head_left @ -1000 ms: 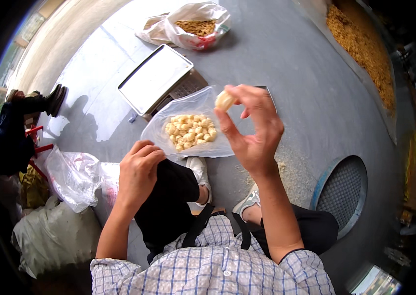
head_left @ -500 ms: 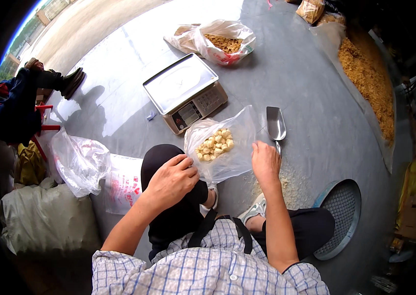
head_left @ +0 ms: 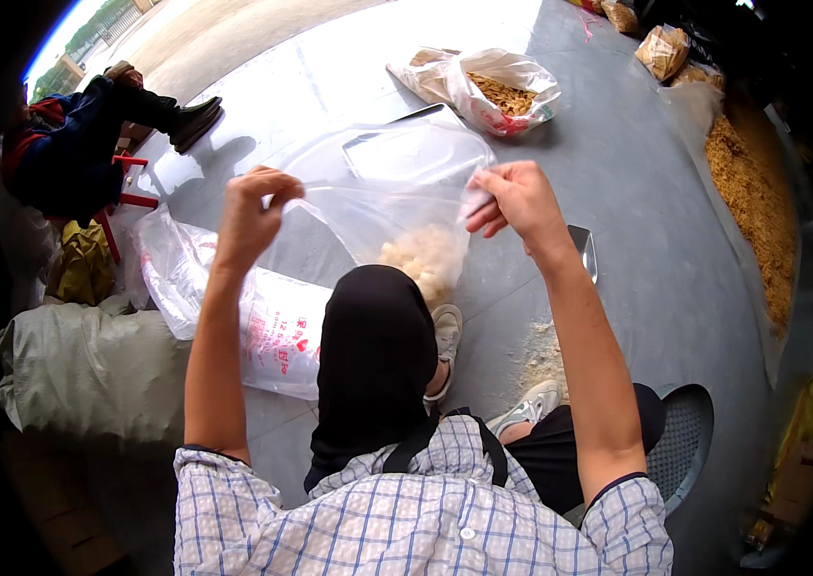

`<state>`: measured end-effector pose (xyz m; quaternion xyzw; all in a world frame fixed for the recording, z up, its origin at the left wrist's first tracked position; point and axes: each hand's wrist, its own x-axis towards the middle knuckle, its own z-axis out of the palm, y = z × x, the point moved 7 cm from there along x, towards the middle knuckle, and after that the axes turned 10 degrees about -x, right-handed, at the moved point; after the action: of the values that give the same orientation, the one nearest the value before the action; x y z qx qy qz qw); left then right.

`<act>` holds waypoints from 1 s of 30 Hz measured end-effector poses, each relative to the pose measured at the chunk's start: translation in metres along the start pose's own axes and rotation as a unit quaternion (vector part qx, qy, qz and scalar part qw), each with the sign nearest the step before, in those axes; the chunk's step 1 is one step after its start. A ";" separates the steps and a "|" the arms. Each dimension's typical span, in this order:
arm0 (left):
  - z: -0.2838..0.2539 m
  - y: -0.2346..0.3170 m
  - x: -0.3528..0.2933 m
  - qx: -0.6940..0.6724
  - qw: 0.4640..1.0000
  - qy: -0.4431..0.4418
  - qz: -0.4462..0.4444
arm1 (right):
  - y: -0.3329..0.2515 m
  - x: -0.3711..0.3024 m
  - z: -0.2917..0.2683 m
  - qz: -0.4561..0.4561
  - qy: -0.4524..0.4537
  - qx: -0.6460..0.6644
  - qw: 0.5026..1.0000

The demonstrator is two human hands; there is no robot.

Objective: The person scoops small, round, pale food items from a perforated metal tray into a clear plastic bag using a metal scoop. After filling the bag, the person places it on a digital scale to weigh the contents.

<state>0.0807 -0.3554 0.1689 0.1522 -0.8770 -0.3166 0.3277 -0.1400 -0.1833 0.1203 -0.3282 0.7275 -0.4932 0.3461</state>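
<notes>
A clear plastic bag hangs stretched between my two raised hands. My left hand pinches one corner of its rim, and my right hand grips the opposite corner. Pale yellow, rounded chunks lie in the bottom of the bag, seen hazily through the film. Behind the bag, the scale's metal tray shows only in part. A metal scoop rests on the floor, half hidden by my right forearm.
An open white bag of brown pieces stands beyond the scale. Left are printed plastic bags and a grey-green sack. A round sieve and spilled crumbs lie right. A brown heap covers a sheet. Someone sits far left.
Both hands have risen and moved away from me, pulling the bag's rim up and stretching it. The chunks now sit low in the bag, which covers most of the scale.
</notes>
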 end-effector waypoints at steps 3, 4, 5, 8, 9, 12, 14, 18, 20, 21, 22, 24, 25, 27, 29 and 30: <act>-0.059 -0.001 -0.018 0.025 0.995 0.085 -0.051 | -0.053 0.010 0.043 -0.033 -0.076 -0.002 0.997; -0.077 -0.001 -0.024 0.036 0.991 0.117 -0.061 | -0.065 0.015 0.055 -0.047 -0.088 -0.021 0.995; -0.088 0.003 -0.025 0.063 0.989 0.125 -0.039 | -0.075 0.017 0.061 -0.053 -0.091 -0.021 0.994; -0.116 0.016 -0.028 0.109 0.982 0.153 0.007 | -0.091 0.039 0.079 -0.066 -0.113 -0.023 0.991; -0.125 0.019 -0.026 0.118 0.979 0.165 0.014 | -0.098 0.042 0.084 -0.077 -0.115 -0.023 0.990; -0.145 0.014 -0.034 0.155 0.966 0.204 0.012 | -0.108 0.050 0.112 -0.096 -0.126 -0.016 0.987; -0.152 0.006 -0.040 0.154 0.963 0.221 0.006 | -0.111 0.062 0.125 -0.109 -0.119 -0.033 0.986; -0.141 -0.006 -0.046 0.114 0.965 0.238 -0.008 | -0.103 0.091 0.128 -0.128 -0.079 -0.037 0.988; -0.120 -0.019 -0.046 0.109 0.969 0.220 -0.034 | -0.095 0.102 0.127 -0.151 -0.062 0.025 0.986; -0.102 -0.031 -0.046 0.128 0.968 0.212 -0.048 | -0.091 0.104 0.127 -0.158 -0.063 0.050 0.984; -0.082 -0.046 -0.048 0.149 0.966 0.203 -0.063 | -0.087 0.102 0.125 -0.169 -0.052 0.015 0.984; -0.035 -0.094 -0.057 0.158 0.967 0.136 -0.145 | -0.079 0.090 0.114 -0.189 -0.027 -0.056 0.980; -0.020 -0.107 -0.061 0.132 0.971 0.105 -0.168 | -0.069 0.084 0.107 -0.195 -0.001 -0.087 0.977; -0.011 -0.114 -0.062 0.129 0.971 0.111 -0.169 | -0.048 0.074 0.089 -0.213 -0.002 -0.149 0.966; -0.003 -0.106 -0.048 0.122 0.975 0.104 -0.155 | -0.025 0.058 0.057 -0.200 0.014 -0.192 0.961; 0.003 -0.100 -0.036 0.125 0.979 0.090 -0.135 | -0.015 0.047 0.038 -0.182 0.029 -0.200 0.962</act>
<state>0.1112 -0.4127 0.0847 0.3372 -0.8477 -0.2310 0.3383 -0.1324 -0.2453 0.1157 -0.5030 0.7491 -0.4017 0.1567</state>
